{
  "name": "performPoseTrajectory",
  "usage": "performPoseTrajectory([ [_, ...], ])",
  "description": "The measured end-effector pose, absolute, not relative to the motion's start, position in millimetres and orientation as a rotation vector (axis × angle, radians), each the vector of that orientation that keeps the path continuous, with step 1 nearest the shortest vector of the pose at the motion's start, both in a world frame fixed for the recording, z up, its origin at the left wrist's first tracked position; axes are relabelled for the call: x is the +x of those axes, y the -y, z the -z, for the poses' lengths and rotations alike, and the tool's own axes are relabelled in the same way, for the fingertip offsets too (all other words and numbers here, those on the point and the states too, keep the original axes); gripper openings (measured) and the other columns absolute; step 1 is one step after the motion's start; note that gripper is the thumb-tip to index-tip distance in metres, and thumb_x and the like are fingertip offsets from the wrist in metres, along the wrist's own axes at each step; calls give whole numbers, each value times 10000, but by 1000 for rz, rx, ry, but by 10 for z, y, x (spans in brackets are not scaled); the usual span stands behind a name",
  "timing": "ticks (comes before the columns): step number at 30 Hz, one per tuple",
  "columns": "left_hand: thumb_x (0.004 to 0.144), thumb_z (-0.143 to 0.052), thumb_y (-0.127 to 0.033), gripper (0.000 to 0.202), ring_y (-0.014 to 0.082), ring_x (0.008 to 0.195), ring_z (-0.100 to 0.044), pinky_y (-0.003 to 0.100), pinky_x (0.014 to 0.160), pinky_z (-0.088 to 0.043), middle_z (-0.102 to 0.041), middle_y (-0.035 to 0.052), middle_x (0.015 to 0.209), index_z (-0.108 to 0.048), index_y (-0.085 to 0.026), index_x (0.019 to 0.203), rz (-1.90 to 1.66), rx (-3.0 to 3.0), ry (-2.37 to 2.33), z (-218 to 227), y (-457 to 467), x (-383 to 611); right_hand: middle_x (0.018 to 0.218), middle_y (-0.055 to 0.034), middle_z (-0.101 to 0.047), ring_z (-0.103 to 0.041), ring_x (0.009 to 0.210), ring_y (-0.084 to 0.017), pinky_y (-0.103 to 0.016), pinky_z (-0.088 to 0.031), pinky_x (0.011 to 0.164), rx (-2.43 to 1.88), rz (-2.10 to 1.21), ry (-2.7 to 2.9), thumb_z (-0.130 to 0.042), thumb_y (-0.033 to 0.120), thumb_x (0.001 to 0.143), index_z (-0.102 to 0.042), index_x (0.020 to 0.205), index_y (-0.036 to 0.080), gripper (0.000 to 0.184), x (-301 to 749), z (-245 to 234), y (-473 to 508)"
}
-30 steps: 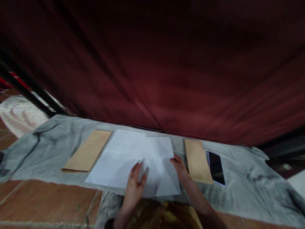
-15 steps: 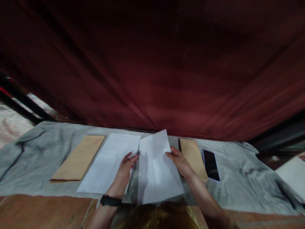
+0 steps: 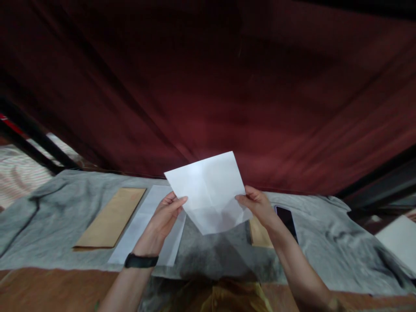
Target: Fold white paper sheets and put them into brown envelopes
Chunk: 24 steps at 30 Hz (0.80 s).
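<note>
A white folded sheet of paper (image 3: pixel 208 190) is held up in the air above the grey cloth (image 3: pixel 325 251). My left hand (image 3: pixel 165 214) pinches its left edge and my right hand (image 3: pixel 256 207) pinches its right edge. Under my left hand another white sheet (image 3: pixel 143 225) lies flat on the cloth. A black band sits on my left wrist.
A brown envelope (image 3: pixel 112 216) lies at the left of the cloth, a second brown envelope (image 3: pixel 259 234) and a black phone (image 3: pixel 286 219) at the right, partly behind my right arm. A dark red curtain (image 3: pixel 227 86) hangs behind. Brown tiled floor (image 3: pixel 48 290) shows in front.
Both hands have lifted the right-hand white sheet off the cloth and turned it up in the air. The other sheet stays flat.
</note>
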<state>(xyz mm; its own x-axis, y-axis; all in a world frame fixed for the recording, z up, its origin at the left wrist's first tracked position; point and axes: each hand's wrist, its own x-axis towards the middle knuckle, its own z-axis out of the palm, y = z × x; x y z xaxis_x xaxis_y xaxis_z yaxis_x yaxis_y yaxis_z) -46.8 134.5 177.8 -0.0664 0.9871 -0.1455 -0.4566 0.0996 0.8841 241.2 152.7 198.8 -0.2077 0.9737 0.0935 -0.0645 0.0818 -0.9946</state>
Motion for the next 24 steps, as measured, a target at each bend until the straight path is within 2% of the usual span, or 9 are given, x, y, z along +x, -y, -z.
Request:
performPoseTrajectory([
  [3, 632, -919, -286, 320, 173, 825, -716, 283, 834, -535, -789, 27, 850, -753, -173, 881, -1477, 878, -1069, -1939, -1305, -524, 930, -18, -774, -684, 848, -202, -352, -543, 843, -1031, -1069, 1417, -788, 438, 769, -753, 918, 218, 268, 2414, -1986, -1590],
  [5, 656, -898, -302, 265, 183, 846, -711, 292, 838, -535, -787, 37, 901, -742, -177, 829, -1500, 1035, -1115, -1952, -1224, -557, 1039, -34, -772, -688, 994, -226, -392, -510, 965, -1030, -931, 1465, -750, 389, 797, -754, 918, 229, 200, 2421, -1959, -1572],
  [8, 708, -844, -348, 212, 238, 950, -711, 334, 874, -536, -782, 77, 980, -744, -186, 802, -1463, 1308, -1087, -1770, -1074, -613, 1186, -56, -746, -664, 1146, -249, -421, -477, 1049, -978, -888, 1587, -707, 292, 811, -752, 905, 244, 114, 2463, -1819, -1463],
  [10, 688, -843, -347, 205, 265, 994, -706, 355, 906, -529, -782, 85, 961, -749, -199, 794, -1424, 1476, -1107, -1521, -987, -649, 1261, -56, -721, -620, 1246, -254, -439, -444, 1107, -971, -885, 1682, -694, 233, 802, -759, 923, 258, 140, 2507, -1620, -1367],
  [13, 695, -808, -299, 156, 280, 1028, -702, 395, 955, -522, -780, 84, 1000, -744, -221, 814, -1319, 1670, -1238, -1061, -878, -673, 1399, -44, -648, -494, 1403, -242, -491, -353, 1196, -1071, -834, 1796, -602, 151, 832, -768, 1006, 283, 275, 2582, -1179, -1230],
  [16, 774, -666, -252, 164, 276, 1075, -694, 429, 979, -535, -763, 85, 1098, -742, -237, 919, -1211, 1779, -1298, -673, -763, -642, 1415, -41, -634, -472, 1425, -239, -522, -365, 1197, -1174, -700, 1865, -506, 52, 780, -763, 1075, 287, 457, 2648, -712, -1081],
  [20, 794, -478, -109, 430, 280, 1219, -634, 496, 1075, -494, -719, 109, 1240, -721, -226, 1129, -1100, 1954, -1304, -400, -623, -569, 1560, -79, -494, -377, 1487, -280, -555, -357, 1203, -1280, -472, 2103, -507, -13, 685, -608, 1402, 252, 771, 2688, -310, -804],
  [22, 785, -440, -65, 503, 279, 1276, -601, 520, 1118, -464, -695, 118, 1299, -704, -214, 1187, -1066, 1997, -1309, -333, -587, -553, 1595, -79, -448, -347, 1504, -275, -544, -350, 1214, -1328, -379, 2197, -481, -52, 651, -554, 1458, 238, 860, 2699, -213, -654],
  [24, 805, -417, -56, 503, 271, 1290, -595, 526, 1137, -452, -686, 118, 1320, -700, -209, 1193, -1053, 1991, -1328, -293, -575, -557, 1597, -63, -449, -349, 1505, -260, -530, -353, 1218, -1322, -331, 2296, -452, -70, 651, -562, 1451, 242, 865, 2723, -161, -530],
])
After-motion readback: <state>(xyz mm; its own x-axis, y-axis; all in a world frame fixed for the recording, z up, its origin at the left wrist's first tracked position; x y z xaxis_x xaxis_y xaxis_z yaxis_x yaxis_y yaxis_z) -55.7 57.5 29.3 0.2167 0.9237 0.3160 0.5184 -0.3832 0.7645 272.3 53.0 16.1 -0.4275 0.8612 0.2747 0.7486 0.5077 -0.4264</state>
